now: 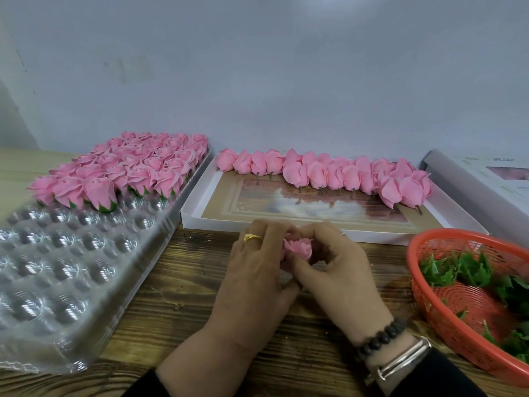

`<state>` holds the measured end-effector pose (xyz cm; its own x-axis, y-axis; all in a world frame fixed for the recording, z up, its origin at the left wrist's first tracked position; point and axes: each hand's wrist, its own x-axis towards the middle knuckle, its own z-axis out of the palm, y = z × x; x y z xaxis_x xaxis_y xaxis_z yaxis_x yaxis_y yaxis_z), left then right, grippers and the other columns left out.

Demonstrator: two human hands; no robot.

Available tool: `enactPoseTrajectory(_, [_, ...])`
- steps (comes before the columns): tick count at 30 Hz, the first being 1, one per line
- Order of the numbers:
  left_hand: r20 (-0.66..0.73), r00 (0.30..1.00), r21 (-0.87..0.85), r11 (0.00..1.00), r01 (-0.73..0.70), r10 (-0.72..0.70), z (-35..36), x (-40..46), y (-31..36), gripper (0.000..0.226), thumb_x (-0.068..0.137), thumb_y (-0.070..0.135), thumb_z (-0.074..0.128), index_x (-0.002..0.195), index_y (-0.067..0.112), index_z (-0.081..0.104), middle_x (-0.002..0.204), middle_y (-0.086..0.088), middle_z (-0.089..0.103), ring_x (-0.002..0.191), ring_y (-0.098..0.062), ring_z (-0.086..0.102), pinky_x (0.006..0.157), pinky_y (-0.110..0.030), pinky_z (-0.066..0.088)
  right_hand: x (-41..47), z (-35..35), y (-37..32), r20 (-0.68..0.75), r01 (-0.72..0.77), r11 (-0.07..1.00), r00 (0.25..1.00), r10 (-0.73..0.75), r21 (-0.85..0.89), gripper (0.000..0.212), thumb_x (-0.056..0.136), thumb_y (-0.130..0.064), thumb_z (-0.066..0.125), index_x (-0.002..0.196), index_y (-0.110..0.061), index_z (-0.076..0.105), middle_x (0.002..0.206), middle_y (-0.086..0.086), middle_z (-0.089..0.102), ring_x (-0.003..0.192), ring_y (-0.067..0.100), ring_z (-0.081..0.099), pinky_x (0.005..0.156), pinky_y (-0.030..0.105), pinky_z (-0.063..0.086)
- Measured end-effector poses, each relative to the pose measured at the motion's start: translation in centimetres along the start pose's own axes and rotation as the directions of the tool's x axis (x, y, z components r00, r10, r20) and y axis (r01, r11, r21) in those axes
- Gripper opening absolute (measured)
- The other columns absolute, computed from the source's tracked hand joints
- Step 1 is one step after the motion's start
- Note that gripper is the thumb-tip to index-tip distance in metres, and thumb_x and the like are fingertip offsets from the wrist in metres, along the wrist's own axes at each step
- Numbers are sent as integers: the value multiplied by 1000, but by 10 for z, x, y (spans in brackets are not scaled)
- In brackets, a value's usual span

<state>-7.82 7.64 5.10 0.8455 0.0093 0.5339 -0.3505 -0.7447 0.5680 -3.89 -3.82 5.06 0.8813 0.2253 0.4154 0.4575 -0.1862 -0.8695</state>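
Observation:
A pink rose head [299, 247] sits between both hands above the wooden table. My left hand [254, 276], with a gold ring, curls its fingers round the rose's left side. My right hand [337, 270] pinches it from the right and below with thumb and fingers. The rose's base is hidden behind the fingers. To the left lies a clear plastic blister tray [57, 267]; its far rows hold several pink roses with green calyxes [120, 170]. A white box lid [194, 213] at the centre back carries a row of pink roses without calyxes [329, 173].
A red plastic basket [429, 296] at the right holds several green calyx leaves [469, 267]. A white box [486, 179] lies at the far right against the grey wall. The table's wooden surface [183, 296] shows between the tray and my hands.

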Motion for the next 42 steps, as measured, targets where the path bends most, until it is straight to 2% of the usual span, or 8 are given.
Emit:
enactPoseTrajectory(4, [6, 1000, 11, 1000, 16, -16, -1, 1, -1, 46, 74, 6, 71, 113, 19, 50, 113, 5, 46, 104, -10, 44, 83, -14, 37, -1, 2, 0, 14, -74, 995, 997, 73, 65, 25, 71, -10, 71, 82, -32, 65, 76, -1, 67, 70, 12, 62, 64, 24, 52])
enactPoseTrajectory(11, [40, 999, 1, 1000, 18, -18, -3, 2, 2, 37, 77, 8, 68, 106, 20, 49, 103, 10, 47, 97, -7, 43, 78, -22, 42, -1, 3, -1, 66, -139, 985, 989, 133, 100, 11, 74, -13, 72, 78, -16, 63, 77, 10, 65, 69, 19, 59, 65, 38, 52])
enactPoseTrajectory(22, [57, 998, 7, 999, 33, -34, -3, 2, -1, 37, 77, 8, 66, 107, 24, 51, 94, 30, 35, 98, -3, 38, 79, -22, 39, -1, 9, 3, 67, -160, 977, 986, 152, 139, 22, 65, -25, 71, 84, -28, 59, 73, -7, 57, 67, 5, 57, 62, 21, 49])
enactPoseTrajectory(28, [63, 998, -23, 1000, 15, -14, -1, 2, -4, 47, 74, 5, 65, 111, 29, 49, 98, 26, 40, 101, -5, 40, 81, -25, 41, 0, 12, 11, 44, -122, 982, 992, 117, 143, 29, 60, -37, 69, 87, -34, 59, 71, -11, 60, 67, 4, 59, 62, 19, 47])
enactPoseTrajectory(34, [78, 996, -42, 999, -29, 32, 0, 2, -5, 57, 72, 4, 66, 104, 43, 40, 105, 12, 44, 104, -9, 41, 75, -29, 47, -1, 10, 13, 44, -82, 992, 996, 78, 95, 37, 68, -18, 72, 93, -42, 57, 82, -2, 65, 74, 11, 63, 64, 21, 51])
enactPoseTrajectory(36, [68, 997, -53, 998, -24, 27, -1, 2, -6, 49, 73, 7, 66, 100, 41, 44, 103, 11, 45, 100, -11, 44, 76, -28, 46, -2, 9, 11, 45, -51, 993, 998, 47, 108, 37, 68, -29, 72, 97, -45, 55, 80, -7, 63, 68, 7, 60, 61, 19, 49])
enactPoseTrajectory(39, [-24, 1000, -76, 997, 11, -13, -9, 6, -10, 30, 79, 11, 66, 94, 30, 50, 94, 9, 47, 82, -8, 49, 68, -11, 41, -2, 6, 10, 7, -16, 990, 1000, 15, 142, 33, 71, -47, 63, 102, -43, 53, 82, -11, 59, 71, 8, 56, 67, 20, 49])
enactPoseTrajectory(42, [-144, 982, -171, 981, 94, -120, -30, 20, -16, 25, 79, 9, 68, 85, 27, 51, 88, 3, 55, 71, -4, 52, 59, -10, 43, 0, 2, 14, -10, -28, 994, 1000, 29, 109, 19, 84, -37, 60, 102, -36, 53, 83, -8, 57, 73, 9, 54, 71, 29, 46])
